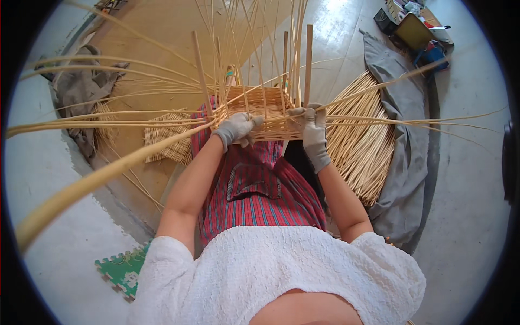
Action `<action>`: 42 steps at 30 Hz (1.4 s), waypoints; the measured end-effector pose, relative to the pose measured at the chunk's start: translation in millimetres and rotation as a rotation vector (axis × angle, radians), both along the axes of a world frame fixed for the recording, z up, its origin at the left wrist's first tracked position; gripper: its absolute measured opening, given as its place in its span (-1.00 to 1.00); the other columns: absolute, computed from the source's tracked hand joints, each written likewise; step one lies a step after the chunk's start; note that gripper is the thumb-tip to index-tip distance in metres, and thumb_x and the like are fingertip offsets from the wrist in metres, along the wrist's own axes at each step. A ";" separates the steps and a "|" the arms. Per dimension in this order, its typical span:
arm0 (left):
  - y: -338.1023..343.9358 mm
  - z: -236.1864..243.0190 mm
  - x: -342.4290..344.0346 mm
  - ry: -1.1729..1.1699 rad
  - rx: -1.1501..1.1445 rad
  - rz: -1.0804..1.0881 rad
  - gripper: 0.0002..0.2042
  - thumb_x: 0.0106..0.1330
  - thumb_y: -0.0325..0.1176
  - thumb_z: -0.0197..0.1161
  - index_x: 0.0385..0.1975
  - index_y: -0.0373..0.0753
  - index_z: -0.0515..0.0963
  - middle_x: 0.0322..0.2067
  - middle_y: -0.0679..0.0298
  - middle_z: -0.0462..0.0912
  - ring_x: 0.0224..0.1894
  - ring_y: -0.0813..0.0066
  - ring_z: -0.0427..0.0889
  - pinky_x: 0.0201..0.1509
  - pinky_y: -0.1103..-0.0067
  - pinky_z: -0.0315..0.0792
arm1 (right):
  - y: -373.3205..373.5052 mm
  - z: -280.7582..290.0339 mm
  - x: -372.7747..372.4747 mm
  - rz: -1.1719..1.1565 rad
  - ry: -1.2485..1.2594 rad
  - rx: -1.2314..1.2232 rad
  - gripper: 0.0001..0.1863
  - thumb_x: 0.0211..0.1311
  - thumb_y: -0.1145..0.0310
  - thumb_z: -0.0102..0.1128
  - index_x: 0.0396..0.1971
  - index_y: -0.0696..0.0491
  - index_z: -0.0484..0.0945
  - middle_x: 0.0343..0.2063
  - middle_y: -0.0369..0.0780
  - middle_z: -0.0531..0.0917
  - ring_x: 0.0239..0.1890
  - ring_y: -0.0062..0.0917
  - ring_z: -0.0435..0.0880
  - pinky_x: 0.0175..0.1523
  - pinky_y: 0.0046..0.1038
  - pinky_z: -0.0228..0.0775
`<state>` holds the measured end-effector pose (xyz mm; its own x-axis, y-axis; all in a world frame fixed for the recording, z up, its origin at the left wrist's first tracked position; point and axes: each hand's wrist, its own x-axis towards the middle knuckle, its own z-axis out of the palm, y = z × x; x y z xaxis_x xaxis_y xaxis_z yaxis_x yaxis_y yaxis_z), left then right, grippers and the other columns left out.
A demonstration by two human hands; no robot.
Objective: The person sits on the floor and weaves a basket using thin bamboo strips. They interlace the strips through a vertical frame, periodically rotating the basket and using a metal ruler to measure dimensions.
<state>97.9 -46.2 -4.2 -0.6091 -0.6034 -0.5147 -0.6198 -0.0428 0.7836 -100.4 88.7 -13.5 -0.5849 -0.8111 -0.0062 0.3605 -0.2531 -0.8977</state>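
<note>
A half-woven wicker basket (271,100) rests over my lap, with thick upright corner stakes (309,65) and many long thin rods fanning out from its sides. In a grey work glove, my left hand (238,129) is closed on the near woven wall, close to the left corner. Also gloved, my right hand (313,127) is closed around a wicker rod (368,89) at the near right corner, beside the stake. Its fingertips are partly hidden against the weave. One thick rod (108,176) runs from the left corner toward the lower left.
To the right, a large bundle of peeled rods (363,141) lies on a grey cloth (403,189). A woven panel (168,135) is on the floor at left, near crumpled dark cloth (81,81). A green foam mat (122,271) sits lower left; boxes (414,32) stand far right.
</note>
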 end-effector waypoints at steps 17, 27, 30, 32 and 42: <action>-28.8 -49.0 8.0 0.144 -0.152 0.187 -0.36 0.49 0.24 0.04 -0.03 -0.38 0.60 -0.39 -0.02 0.77 -0.43 0.18 0.81 -0.35 0.36 0.72 | 20.0 38.2 76.3 0.161 0.766 0.250 -0.57 0.56 0.22 0.03 0.32 0.01 0.42 -0.12 0.01 0.73 0.05 -0.12 0.73 0.15 -0.30 0.51; -23.1 -42.0 -17.4 0.089 0.103 0.272 -0.52 0.45 0.03 0.27 -0.03 -0.37 0.57 -0.39 0.04 0.75 -0.49 0.26 0.79 -0.47 0.42 0.70 | -119.4 39.5 -8.1 -0.211 0.678 -0.066 -0.39 0.53 0.10 0.02 0.45 0.02 0.23 -0.32 -0.14 0.63 -0.35 -0.34 0.64 -0.14 -0.32 0.57; -6.4 1.0 -17.0 0.160 0.218 0.277 -0.58 0.36 -0.11 0.42 0.01 -0.31 0.55 -0.36 0.14 0.74 -0.56 0.38 0.71 -0.51 0.47 0.67 | -35.0 -13.5 -10.2 -0.548 0.940 -0.129 -0.59 0.62 0.12 -0.04 0.26 0.05 0.35 -0.52 -0.32 0.47 -0.48 -0.64 0.47 -0.21 -0.37 0.54; -10.8 -13.0 -8.9 0.254 0.206 0.254 -0.59 0.35 -0.14 0.44 0.01 -0.30 0.55 -0.34 0.17 0.72 -0.53 0.41 0.70 -0.45 0.47 0.67 | -18.0 -5.0 3.0 -0.225 0.247 -0.203 -0.70 0.64 0.15 -0.08 0.03 0.07 0.44 -0.63 -0.34 0.39 -0.57 -0.63 0.43 -0.25 -0.35 0.54; -13.4 3.8 -38.6 0.135 -0.372 0.435 -0.37 0.11 -0.07 0.61 0.11 -0.27 0.56 -0.20 0.11 0.72 -0.13 0.35 0.71 -0.03 0.49 0.55 | -21.1 4.3 13.1 -0.101 0.135 -0.244 -0.84 0.54 0.35 0.09 -0.05 0.09 0.52 -0.26 -0.27 0.67 -0.23 -0.61 0.66 -0.17 -0.48 0.57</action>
<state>59.3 -59.6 -0.4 -0.3106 -0.9377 -0.1555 -0.5004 0.0222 0.8655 -87.3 67.7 -9.2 -0.6448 -0.7170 0.2649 0.2040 -0.4955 -0.8443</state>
